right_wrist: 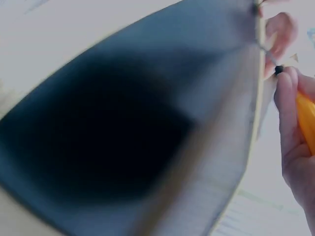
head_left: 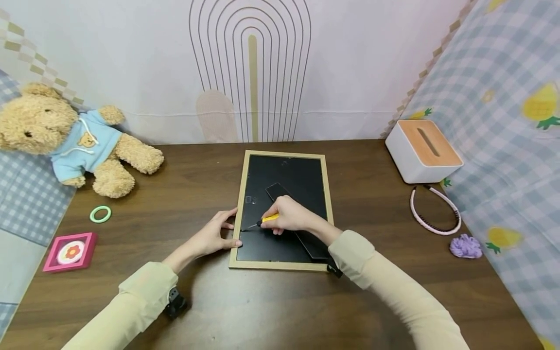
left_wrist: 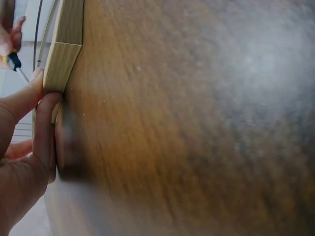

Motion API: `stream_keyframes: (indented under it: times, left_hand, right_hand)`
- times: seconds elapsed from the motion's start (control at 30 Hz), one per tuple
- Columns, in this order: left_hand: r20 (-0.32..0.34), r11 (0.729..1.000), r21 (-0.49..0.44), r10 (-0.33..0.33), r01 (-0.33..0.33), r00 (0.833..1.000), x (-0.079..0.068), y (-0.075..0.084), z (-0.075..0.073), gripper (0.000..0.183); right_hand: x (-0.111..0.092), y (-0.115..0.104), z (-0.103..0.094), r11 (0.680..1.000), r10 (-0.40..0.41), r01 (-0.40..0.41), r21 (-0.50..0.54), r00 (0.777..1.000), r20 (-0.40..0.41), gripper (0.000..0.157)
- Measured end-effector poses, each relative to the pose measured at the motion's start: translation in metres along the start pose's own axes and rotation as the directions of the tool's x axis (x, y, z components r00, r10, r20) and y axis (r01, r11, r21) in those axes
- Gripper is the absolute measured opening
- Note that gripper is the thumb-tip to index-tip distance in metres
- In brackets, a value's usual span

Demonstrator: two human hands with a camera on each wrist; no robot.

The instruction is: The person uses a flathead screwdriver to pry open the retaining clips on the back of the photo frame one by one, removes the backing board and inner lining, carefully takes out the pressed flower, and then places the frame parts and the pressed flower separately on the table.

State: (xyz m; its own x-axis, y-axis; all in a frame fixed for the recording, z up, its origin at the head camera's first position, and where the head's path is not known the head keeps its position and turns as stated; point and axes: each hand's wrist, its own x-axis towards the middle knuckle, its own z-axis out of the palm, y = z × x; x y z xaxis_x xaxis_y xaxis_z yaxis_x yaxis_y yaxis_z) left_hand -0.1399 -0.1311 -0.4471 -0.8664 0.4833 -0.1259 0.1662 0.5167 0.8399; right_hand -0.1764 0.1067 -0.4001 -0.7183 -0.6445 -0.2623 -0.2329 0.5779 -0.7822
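A picture frame [head_left: 324,182] with a light wood border and black backing lies face down on the table, its black stand leg [head_left: 273,189] slanting across the back. My right hand [head_left: 288,214] grips a screwdriver [head_left: 270,218] with a yellow and black handle. The screwdriver's thin metal shaft points left, its tip at the inner edge of the left border. My left hand [head_left: 214,233] holds that border, thumb on top and fingers against the outer side. In the left wrist view, the thumb and a finger of the left hand [left_wrist: 24,167] pinch the frame near its corner.
On the brown table [head_left: 262,311], a teddy bear [head_left: 87,141], green ring [head_left: 100,214] and pink box [head_left: 70,253] are at left. A tissue box [head_left: 422,150], headband [head_left: 437,228] and purple scrunchie [head_left: 465,246] are at right. Patterned cloth [head_left: 350,63] hangs behind.
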Motion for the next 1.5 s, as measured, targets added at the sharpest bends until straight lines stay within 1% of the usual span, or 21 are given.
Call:
stream_keyframes:
  times: [0.13,0.27,0.43,0.53,0.6,0.67,0.73,0.8,0.83,0.9,0.97,1.07,1.17,1.23,1.3,1.37,1.43,1.5]
  left_hand:
    - [-0.006,1.000,-0.008,0.011,-0.011,1.000,0.000,-0.003,0.000,0.087]
    - [-0.011,1.000,-0.021,0.010,-0.010,1.000,0.000,-0.003,0.001,0.087]
    - [-0.027,1.000,-0.015,-0.006,0.006,1.000,0.000,0.001,0.004,0.087]
    - [-0.053,1.000,-0.001,-0.026,0.026,0.998,-0.001,0.004,0.005,0.087]
    - [-0.066,0.999,0.009,-0.039,0.040,0.997,-0.002,0.006,0.007,0.087]
    - [-0.074,0.999,0.012,-0.051,0.052,0.996,-0.002,0.007,0.007,0.087]
    - [-0.073,0.999,0.016,-0.051,0.052,0.996,-0.001,0.008,0.008,0.086]
    - [-0.075,0.999,0.008,-0.048,0.049,0.996,0.000,0.008,0.008,0.085]
    - [-0.077,0.999,0.003,-0.049,0.050,0.996,0.000,0.008,0.008,0.085]
    - [-0.076,0.999,-0.006,-0.046,0.046,0.996,0.000,0.007,0.008,0.085]
    - [-0.073,0.998,-0.014,-0.054,0.053,0.996,0.000,0.007,0.008,0.085]
    - [-0.066,0.997,-0.015,-0.076,0.075,0.995,0.000,0.006,0.007,0.086]
    - [-0.065,0.996,-0.017,-0.094,0.093,0.994,-0.001,0.005,0.007,0.086]
    - [-0.068,0.995,-0.019,-0.094,0.093,0.993,-0.002,0.004,0.007,0.086]
    - [-0.071,0.995,-0.023,-0.095,0.094,0.993,-0.002,0.004,0.007,0.087]
    - [-0.072,0.995,-0.027,-0.099,0.097,0.993,-0.001,0.004,0.006,0.087]
    - [-0.070,0.995,-0.029,-0.101,0.100,0.992,-0.001,0.004,0.006,0.087]
    - [-0.065,0.995,-0.031,-0.101,0.099,0.993,-0.001,0.004,0.006,0.087]
  right_hand:
    - [0.002,-0.021,0.001,0.996,-0.013,0.011,-0.089,1.000,-0.023,0.018]
    - [0.006,-0.041,0.002,0.984,-0.024,0.019,-0.178,0.999,-0.028,0.015]
    - [0.010,-0.053,0.005,0.968,-0.038,0.033,-0.247,0.999,-0.015,0.013]
    - [0.011,-0.059,0.006,0.954,-0.049,0.047,-0.295,0.999,0.002,0.012]
    - [0.012,-0.064,0.007,0.936,-0.064,0.064,-0.347,0.998,0.012,0.013]
    - [0.014,-0.070,0.008,0.909,-0.079,0.082,-0.408,0.997,0.023,0.020]
    - [0.017,-0.076,0.010,0.873,-0.103,0.108,-0.476,0.994,0.038,0.029]
    - [0.020,-0.082,0.011,0.840,-0.123,0.133,-0.526,0.991,0.055,0.033]
    - [0.021,-0.084,0.010,0.831,-0.128,0.144,-0.537,0.989,0.067,0.033]
    - [0.023,-0.085,0.008,0.828,-0.139,0.163,-0.537,0.987,0.086,0.030]
    - [0.023,-0.081,0.005,0.849,-0.133,0.162,-0.503,0.987,0.094,0.025]
    - [0.021,-0.067,-0.002,0.901,-0.106,0.131,-0.414,0.991,0.083,0.014]
    - [0.017,-0.053,-0.007,0.946,-0.069,0.085,-0.312,0.996,0.064,0.011]
    - [0.016,-0.047,-0.007,0.960,-0.060,0.073,-0.269,0.997,0.057,0.012]
    - [0.016,-0.046,-0.007,0.963,-0.062,0.074,-0.259,0.997,0.053,0.011]
    - [0.018,-0.050,-0.005,0.956,-0.073,0.084,-0.280,0.996,0.051,0.011]
    - [0.019,-0.056,-0.003,0.945,-0.084,0.096,-0.314,0.995,0.049,0.010]
    - [0.021,-0.065,0.000,0.926,-0.103,0.116,-0.360,0.993,0.056,0.014]
